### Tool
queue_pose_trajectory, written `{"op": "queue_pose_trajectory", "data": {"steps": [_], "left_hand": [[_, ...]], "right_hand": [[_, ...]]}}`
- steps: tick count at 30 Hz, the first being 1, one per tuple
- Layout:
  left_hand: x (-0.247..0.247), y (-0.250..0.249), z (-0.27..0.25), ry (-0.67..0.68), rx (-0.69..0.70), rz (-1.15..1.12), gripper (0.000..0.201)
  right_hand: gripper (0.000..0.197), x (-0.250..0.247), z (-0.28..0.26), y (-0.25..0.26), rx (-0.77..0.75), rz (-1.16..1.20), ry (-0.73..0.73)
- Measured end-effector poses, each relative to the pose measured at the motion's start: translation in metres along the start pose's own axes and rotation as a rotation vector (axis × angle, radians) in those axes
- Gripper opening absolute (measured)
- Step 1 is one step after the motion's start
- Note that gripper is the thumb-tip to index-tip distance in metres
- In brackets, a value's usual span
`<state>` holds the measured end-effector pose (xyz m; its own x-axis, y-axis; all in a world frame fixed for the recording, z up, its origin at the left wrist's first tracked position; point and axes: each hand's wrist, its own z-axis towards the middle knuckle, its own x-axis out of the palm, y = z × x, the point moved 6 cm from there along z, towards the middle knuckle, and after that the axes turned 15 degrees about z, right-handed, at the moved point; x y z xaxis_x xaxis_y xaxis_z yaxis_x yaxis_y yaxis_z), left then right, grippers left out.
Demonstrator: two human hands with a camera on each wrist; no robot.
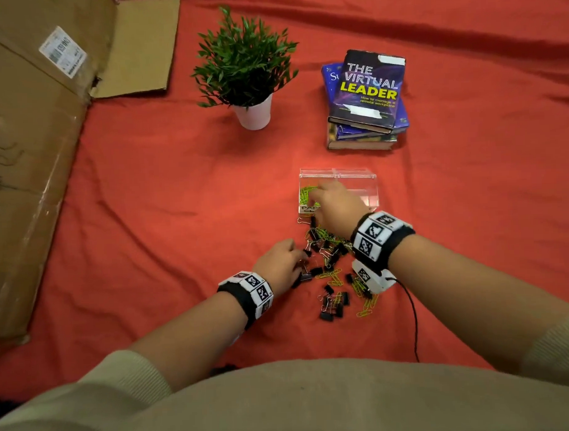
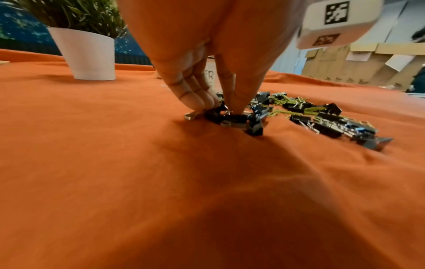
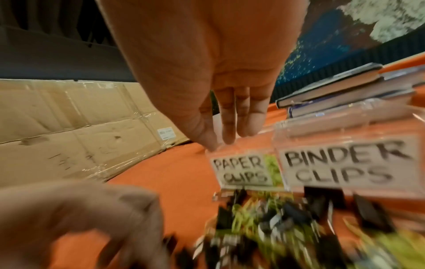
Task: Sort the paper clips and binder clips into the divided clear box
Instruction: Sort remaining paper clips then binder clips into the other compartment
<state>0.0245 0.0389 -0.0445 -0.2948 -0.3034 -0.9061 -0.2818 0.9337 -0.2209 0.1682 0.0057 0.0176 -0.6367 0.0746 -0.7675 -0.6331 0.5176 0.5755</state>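
Observation:
A clear divided box [image 1: 356,177] stands on the red cloth, labelled PAPER CLIPS [image 3: 239,171] on its left part and BINDER CLIPS [image 3: 345,163] on its right. Yellow-green paper clips [image 1: 306,193] lie in the left part. My right hand [image 1: 316,195] hovers over that part with straight fingers [image 3: 230,127], holding nothing. A mixed pile of black binder clips and yellow-green paper clips [image 1: 333,262] lies in front of the box. At the pile's left edge my left hand [image 2: 220,109] pinches a black binder clip [image 2: 234,118] against the cloth.
A potted plant in a white pot [image 1: 254,113] stands behind to the left and a stack of books [image 1: 366,99] behind the box. Flattened cardboard [image 1: 32,143] covers the left side. A black cable [image 1: 412,317] runs from the right wrist camera [image 2: 340,23].

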Motion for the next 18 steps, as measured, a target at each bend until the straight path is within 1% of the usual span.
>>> {"op": "queue_pose_trajectory", "data": {"steps": [1, 3, 4, 5, 6, 9, 11, 13, 15, 18], "left_hand": [[0.000, -0.002, 0.000, -0.010, 0.022, 0.014, 0.029], [-0.002, -0.005, 0.001, -0.036, 0.057, 0.052, 0.022], [-0.003, -0.005, 0.002, -0.038, 0.065, 0.076, 0.020], [-0.003, -0.005, 0.003, -0.035, 0.070, 0.102, 0.019], [-0.003, -0.004, 0.003, -0.031, 0.078, 0.125, 0.019], [-0.003, 0.000, 0.001, -0.017, 0.103, 0.155, 0.018], [-0.004, 0.003, -0.001, 0.008, 0.098, 0.134, 0.016], [-0.006, 0.007, -0.002, 0.016, 0.074, 0.092, 0.012], [-0.007, 0.007, 0.000, 0.008, 0.036, 0.069, 0.011], [-0.007, 0.000, 0.004, 0.009, 0.016, 0.118, 0.017]], "right_hand": [[0.026, 0.010, -0.012, -0.002, -0.009, -0.003, 0.050], [0.021, 0.036, -0.035, -0.013, 0.018, -0.036, 0.210], [0.021, 0.047, -0.045, -0.021, 0.045, -0.055, 0.273], [0.023, 0.054, -0.053, -0.030, 0.072, -0.064, 0.304], [0.024, 0.057, -0.058, -0.038, 0.091, -0.056, 0.297], [0.021, 0.049, -0.063, -0.057, 0.143, 0.016, 0.184], [0.019, 0.041, -0.066, -0.067, 0.175, 0.042, 0.122], [0.017, 0.037, -0.068, -0.068, 0.161, 0.055, 0.070], [0.015, 0.039, -0.069, -0.061, 0.132, 0.049, 0.062], [0.019, 0.056, -0.067, -0.049, 0.125, 0.013, 0.123]]}}
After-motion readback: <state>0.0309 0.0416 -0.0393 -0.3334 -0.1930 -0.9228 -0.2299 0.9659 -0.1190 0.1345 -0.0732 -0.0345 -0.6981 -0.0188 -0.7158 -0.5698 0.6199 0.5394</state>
